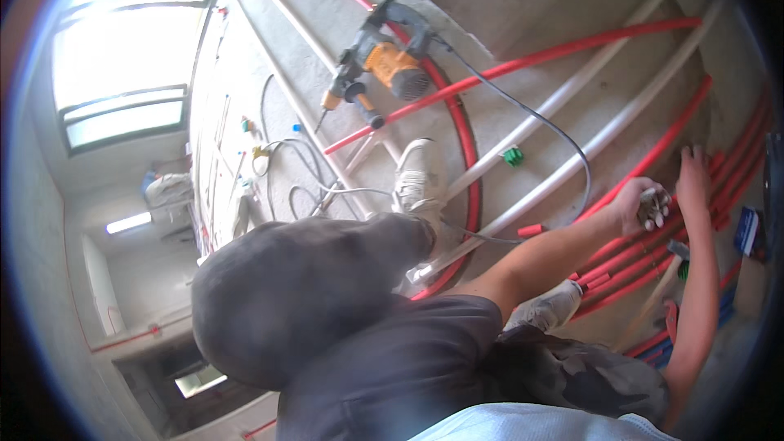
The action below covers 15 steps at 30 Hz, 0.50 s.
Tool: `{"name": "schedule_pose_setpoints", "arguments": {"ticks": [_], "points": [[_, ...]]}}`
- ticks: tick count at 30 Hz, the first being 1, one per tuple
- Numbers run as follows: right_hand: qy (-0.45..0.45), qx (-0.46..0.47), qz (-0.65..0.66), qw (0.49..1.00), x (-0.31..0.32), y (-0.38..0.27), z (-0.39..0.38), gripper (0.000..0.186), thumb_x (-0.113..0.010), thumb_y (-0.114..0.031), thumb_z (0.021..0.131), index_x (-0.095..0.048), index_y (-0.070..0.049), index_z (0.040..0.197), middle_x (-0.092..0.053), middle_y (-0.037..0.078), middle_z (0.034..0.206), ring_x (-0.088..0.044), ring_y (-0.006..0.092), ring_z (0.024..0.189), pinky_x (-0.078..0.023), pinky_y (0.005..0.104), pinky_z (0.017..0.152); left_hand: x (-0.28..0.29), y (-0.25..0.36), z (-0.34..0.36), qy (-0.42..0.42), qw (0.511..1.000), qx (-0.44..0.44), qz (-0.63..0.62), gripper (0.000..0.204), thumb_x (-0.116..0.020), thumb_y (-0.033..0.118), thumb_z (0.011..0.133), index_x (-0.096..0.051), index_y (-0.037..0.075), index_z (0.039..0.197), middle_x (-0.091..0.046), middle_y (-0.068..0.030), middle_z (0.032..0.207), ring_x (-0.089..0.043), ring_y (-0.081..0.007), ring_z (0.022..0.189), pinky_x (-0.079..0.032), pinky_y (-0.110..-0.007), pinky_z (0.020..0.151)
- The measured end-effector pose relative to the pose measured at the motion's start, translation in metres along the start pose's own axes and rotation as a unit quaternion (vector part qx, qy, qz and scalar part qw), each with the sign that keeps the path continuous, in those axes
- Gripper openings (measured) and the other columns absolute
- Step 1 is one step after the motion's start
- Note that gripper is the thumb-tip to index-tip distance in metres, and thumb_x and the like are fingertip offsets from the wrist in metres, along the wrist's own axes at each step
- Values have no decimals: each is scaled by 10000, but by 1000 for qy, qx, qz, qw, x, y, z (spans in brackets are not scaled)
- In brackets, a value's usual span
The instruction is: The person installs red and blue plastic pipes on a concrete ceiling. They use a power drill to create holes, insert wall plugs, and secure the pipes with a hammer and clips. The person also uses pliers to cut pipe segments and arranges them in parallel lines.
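My left hand (pixel 643 205) is cupped palm up, fingers curled round several small greyish metal pieces (pixel 653 209); their exact kind is too small to tell. Just beyond it, my right hand (pixel 694 170) is bent down beside a bundle of red pipes (pixel 739 165). Its fingers are drawn together, and whatever they grip is hidden. Below the hands, more red pipes (pixel 625 282) lie side by side on the floor. A hammer (pixel 677 250) with a pale wooden handle rests across them, near my right forearm.
An orange-and-grey rotary hammer drill (pixel 384 61) lies on the concrete floor (pixel 523 0), its black cord (pixel 523 100) trailing right. Long white pipes (pixel 563 98) and a long red pipe (pixel 523 61) cross there. A green piece (pixel 513 155) sits between the white pipes. My shoe (pixel 420 175) is close by.
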State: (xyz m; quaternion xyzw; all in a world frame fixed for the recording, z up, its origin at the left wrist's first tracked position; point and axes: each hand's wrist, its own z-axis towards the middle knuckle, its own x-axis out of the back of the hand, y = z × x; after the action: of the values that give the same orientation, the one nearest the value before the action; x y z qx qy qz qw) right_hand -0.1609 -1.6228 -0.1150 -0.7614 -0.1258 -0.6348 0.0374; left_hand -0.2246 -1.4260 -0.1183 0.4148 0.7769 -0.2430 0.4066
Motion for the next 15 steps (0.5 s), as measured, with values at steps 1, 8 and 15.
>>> {"name": "schedule_pose_setpoints", "arguments": {"ticks": [1, 8, 15], "points": [[6, -2, -30, 1000, 12, 7, 0, 421, -519, 14, 967, -598, -12, 1380, -524, 222, 1453, -567, 433, 1292, -539, 502, 1043, -5, -4, 8, -13, 1000, -2, -1, 305, -525, 325, 948, -676, 62, 911, -713, -129, 788, -681, -272, 577, -451, -356, 437], [-69, -20, 4, 997, -10, 26, 2, 365, -541, 7, 976, -607, 12, 1335, -557, 224, 1423, -571, 423, 1305, -552, 486, 1017, -17, -18, 20, 109, 993, -49, 9, 121, -562, 197, 884, -625, 95, 892, -650, -91, 724, -591, -240, 539, -374, -337, 441], [5, 6, 74, 997, 10, 8, -2, 351, -602, 43, 905, -625, -11, 1251, -603, 225, 1293, -617, 452, 1167, -538, 515, 949, -12, -9, 5, 52, 999, -9, -9, 235, -537, 308, 982, -636, 95, 962, -680, -86, 779, -633, -227, 578, -379, -310, 436]]}}
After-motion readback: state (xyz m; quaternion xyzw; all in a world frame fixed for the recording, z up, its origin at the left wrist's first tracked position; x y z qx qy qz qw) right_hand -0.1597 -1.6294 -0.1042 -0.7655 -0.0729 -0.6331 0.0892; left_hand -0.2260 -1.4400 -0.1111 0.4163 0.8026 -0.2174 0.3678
